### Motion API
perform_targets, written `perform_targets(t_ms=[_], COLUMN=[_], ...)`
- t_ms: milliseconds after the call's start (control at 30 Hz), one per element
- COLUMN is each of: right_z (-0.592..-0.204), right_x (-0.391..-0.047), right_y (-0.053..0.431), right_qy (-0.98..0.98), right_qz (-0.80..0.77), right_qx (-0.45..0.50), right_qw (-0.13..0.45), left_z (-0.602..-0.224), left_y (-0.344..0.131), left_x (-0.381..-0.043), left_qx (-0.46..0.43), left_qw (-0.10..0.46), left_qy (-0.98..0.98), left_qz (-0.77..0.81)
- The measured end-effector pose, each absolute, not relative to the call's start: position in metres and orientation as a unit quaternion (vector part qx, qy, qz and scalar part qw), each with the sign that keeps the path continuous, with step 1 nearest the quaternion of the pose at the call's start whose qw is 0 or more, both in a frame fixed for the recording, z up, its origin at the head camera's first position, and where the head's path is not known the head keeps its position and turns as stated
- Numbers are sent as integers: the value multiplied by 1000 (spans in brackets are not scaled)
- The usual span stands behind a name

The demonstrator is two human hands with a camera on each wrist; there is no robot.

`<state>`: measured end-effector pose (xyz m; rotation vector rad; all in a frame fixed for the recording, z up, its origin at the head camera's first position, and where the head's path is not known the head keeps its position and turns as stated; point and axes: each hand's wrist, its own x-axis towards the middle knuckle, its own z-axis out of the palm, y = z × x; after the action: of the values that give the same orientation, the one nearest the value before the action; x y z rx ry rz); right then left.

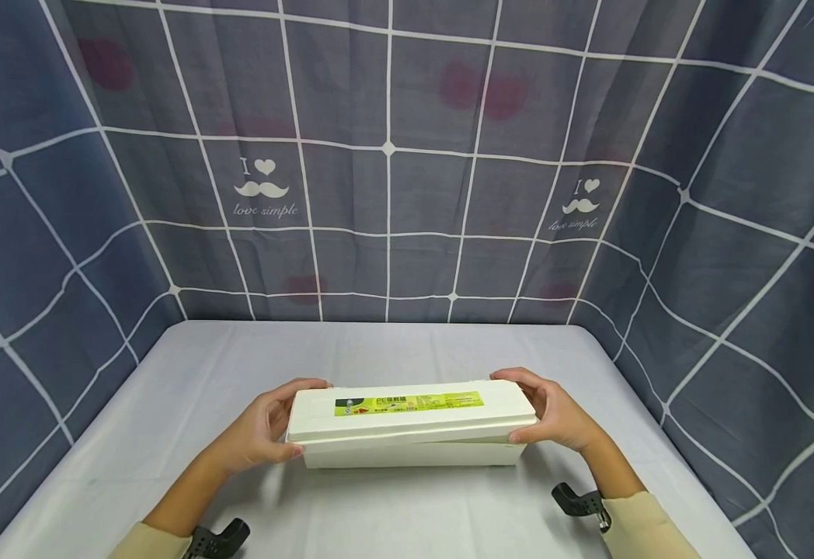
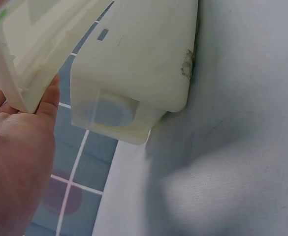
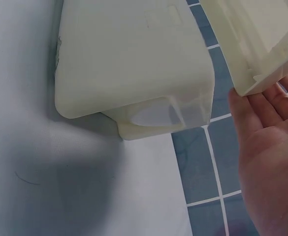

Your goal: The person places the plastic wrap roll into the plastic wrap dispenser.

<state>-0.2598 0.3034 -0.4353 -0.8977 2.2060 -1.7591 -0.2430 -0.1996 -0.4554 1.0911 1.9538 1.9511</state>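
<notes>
A long cream plastic cling film box (image 1: pixel 411 455) sits on the white table, with its lid (image 1: pixel 407 425) above it. On the lid's top is a yellow-green label (image 1: pixel 408 403). My left hand (image 1: pixel 265 425) grips the lid's left end and my right hand (image 1: pixel 550 411) its right end, thumbs at the front edge. Both wrist views show a gap between the lid (image 2: pixel 43 69) and the box body (image 2: pixel 134 54). Through the body's open end (image 3: pixel 156 115) a pale round form shows, perhaps a roll; the rest of the inside is hidden.
The white-covered table (image 1: pixel 393 512) extends around the box. Blue-grey curtains (image 1: pixel 421 194) with white grid lines stand behind it and on both sides. Dark wrist mounts (image 1: pixel 220 539) sit at both sleeve cuffs.
</notes>
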Motion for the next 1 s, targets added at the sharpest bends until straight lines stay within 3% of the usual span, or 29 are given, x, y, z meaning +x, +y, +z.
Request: perform_targets(t_ms=[267, 500, 700, 1000], right_z=[-444, -452, -456, -459], right_x=[-262, -260, -258, -257], right_y=[306, 302, 300, 301], right_qy=[718, 709, 704, 722], right_qz=[-621, -636, -640, -617], right_qx=[-300, -297, -306, -312], right_qw=[94, 60, 25, 24], left_z=[-454, -447, -446, -447], left_y=[-202, -204, -207, -207], left_x=[-250, -251, -252, -251], left_qx=[366, 350, 343, 327], left_qw=[99, 107, 81, 24], left_qy=[662, 689, 724, 765], left_qz=[647, 625, 593, 554])
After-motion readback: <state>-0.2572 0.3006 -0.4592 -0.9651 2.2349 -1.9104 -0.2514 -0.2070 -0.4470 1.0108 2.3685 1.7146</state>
